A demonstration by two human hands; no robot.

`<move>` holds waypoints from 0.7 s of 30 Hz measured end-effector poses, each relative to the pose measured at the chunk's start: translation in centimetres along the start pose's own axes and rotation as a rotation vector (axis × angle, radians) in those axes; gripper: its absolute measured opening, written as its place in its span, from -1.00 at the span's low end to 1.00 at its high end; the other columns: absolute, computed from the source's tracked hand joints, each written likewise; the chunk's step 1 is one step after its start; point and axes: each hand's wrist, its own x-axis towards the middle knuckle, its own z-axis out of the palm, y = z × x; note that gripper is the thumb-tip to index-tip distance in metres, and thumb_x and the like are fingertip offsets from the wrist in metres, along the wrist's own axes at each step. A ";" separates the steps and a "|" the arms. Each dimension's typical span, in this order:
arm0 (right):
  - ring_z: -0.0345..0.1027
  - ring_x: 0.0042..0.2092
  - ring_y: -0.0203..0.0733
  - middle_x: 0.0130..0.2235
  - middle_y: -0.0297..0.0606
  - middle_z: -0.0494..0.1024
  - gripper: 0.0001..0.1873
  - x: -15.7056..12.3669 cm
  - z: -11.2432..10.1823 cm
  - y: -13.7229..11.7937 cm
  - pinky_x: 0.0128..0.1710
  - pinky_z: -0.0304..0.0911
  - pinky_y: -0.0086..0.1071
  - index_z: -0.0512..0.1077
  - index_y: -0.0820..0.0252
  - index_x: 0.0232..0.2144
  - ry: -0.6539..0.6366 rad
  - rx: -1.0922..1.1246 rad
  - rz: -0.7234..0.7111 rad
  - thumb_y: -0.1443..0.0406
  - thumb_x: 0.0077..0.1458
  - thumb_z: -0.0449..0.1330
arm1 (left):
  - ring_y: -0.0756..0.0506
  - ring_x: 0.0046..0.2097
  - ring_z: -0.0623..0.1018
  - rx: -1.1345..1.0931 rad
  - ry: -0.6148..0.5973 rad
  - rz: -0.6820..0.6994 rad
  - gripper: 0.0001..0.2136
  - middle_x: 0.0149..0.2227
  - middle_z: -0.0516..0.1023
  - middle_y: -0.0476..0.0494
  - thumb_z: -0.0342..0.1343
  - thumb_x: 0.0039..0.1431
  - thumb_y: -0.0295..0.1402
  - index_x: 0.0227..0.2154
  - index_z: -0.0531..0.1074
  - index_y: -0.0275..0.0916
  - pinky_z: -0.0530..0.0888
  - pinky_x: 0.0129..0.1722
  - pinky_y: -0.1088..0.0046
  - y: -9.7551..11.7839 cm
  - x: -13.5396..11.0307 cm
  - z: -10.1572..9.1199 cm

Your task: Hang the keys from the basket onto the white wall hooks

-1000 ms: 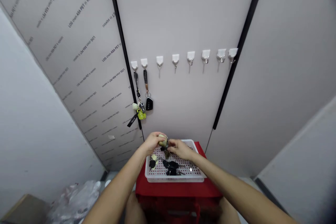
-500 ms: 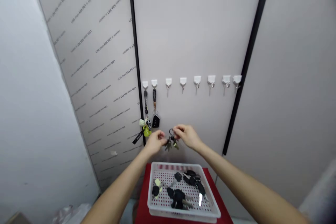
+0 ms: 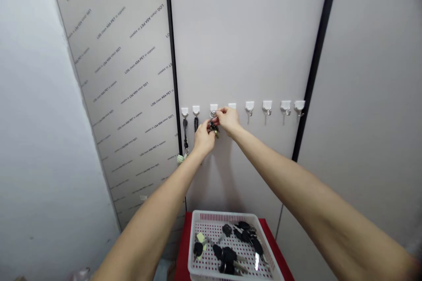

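Observation:
A bunch of keys (image 3: pixel 215 130) on a metal ring is up against the wall at the third white hook (image 3: pixel 214 107) from the left. My right hand (image 3: pixel 230 119) pinches the ring just below the hook's plate. Whether the ring is over the hook cannot be told, as fingers cover part of it. From the left, the fingers of my left hand (image 3: pixel 204 139) close around the hanging keys. Beside it, a black strap (image 3: pixel 196 124) hangs from the second hook, its lower end hidden behind my left hand and arm.
The first hook carries a dark lanyard (image 3: pixel 185 133) with a pale green charm (image 3: pixel 180 159). More white hooks (image 3: pixel 267 106) run to the right. Below, a white perforated basket (image 3: pixel 224 216) with several black-headed keys (image 3: pixel 228 254) rests on a red surface (image 3: pixel 182 254).
Both hands have risen from above the basket to the third hook, carrying the bunch of keys. My left arm now covers the car key and most of the charms. The view has shifted slightly.

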 end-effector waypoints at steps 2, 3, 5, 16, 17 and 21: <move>0.21 -0.64 -0.39 -0.73 -0.40 0.25 -0.90 0.0 0.3 0.7 -0.64 0.21 -0.49 0.18 0.25 -0.65 -0.012 -0.033 0.035 0.45 -0.19 -0.04 | -0.01 -0.32 0.33 0.015 -0.019 -0.033 -0.62 -0.30 0.33 -0.17 -0.10 -0.20 -0.56 -0.20 0.21 -0.32 0.26 -0.26 0.45 -0.4 0.0 0.1; 0.21 -0.64 -0.39 -0.73 -0.40 0.26 -0.91 -0.1 0.4 1.1 -0.64 0.20 -0.49 0.19 0.25 -0.65 -0.019 -0.053 0.044 0.45 -0.19 -0.04 | -0.01 -0.32 0.34 0.016 -0.027 -0.046 -0.62 -0.30 0.33 -0.17 -0.10 -0.20 -0.56 -0.20 0.21 -0.32 0.27 -0.26 0.45 -0.6 -0.2 0.2; 0.22 -0.62 -0.39 -0.68 -0.37 0.29 -0.91 0.0 0.4 1.9 -0.63 0.20 -0.49 0.22 0.27 -0.60 -0.018 -0.094 0.039 0.45 -0.19 -0.06 | 0.01 -0.34 0.34 0.006 -0.039 -0.063 -0.60 -0.30 0.34 -0.16 -0.09 -0.21 -0.57 -0.18 0.19 -0.33 0.28 -0.28 0.46 -1.0 -0.7 0.3; 0.24 -0.47 -0.37 -0.49 -0.27 0.42 -0.80 -11.0 -7.4 11.0 -0.44 0.12 -0.51 0.34 0.31 -0.47 -0.592 -0.679 -0.162 0.39 -0.20 -0.04 | 0.02 -0.28 0.34 0.055 -0.411 -0.195 -0.64 -0.27 0.33 -0.16 -0.08 -0.20 -0.56 -0.22 0.20 -0.34 0.28 -0.24 0.46 -8.3 -13.7 4.2; 0.24 -0.48 -0.36 -0.49 -0.26 0.43 -0.80 -12.7 -8.4 12.5 -0.46 0.11 -0.51 0.34 0.30 -0.48 -0.708 -0.762 -0.122 0.40 -0.20 -0.05 | 0.02 -0.28 0.34 0.088 -0.485 -0.230 -0.66 -0.27 0.34 -0.16 -0.07 -0.20 -0.55 -0.24 0.21 -0.34 0.27 -0.23 0.46 -9.0 -15.2 4.9; 0.25 -0.43 -0.25 -0.47 -0.21 0.43 -0.80 -17.3 -11.3 17.2 -0.48 0.07 -0.47 0.36 0.25 -0.48 -0.899 -1.106 0.002 0.38 -0.25 -0.01 | -0.02 -0.21 0.31 0.281 -0.737 -0.158 -0.68 -0.25 0.35 -0.14 -0.09 -0.19 -0.53 -0.27 0.26 -0.30 0.21 -0.17 0.47 -10.8 -19.5 7.2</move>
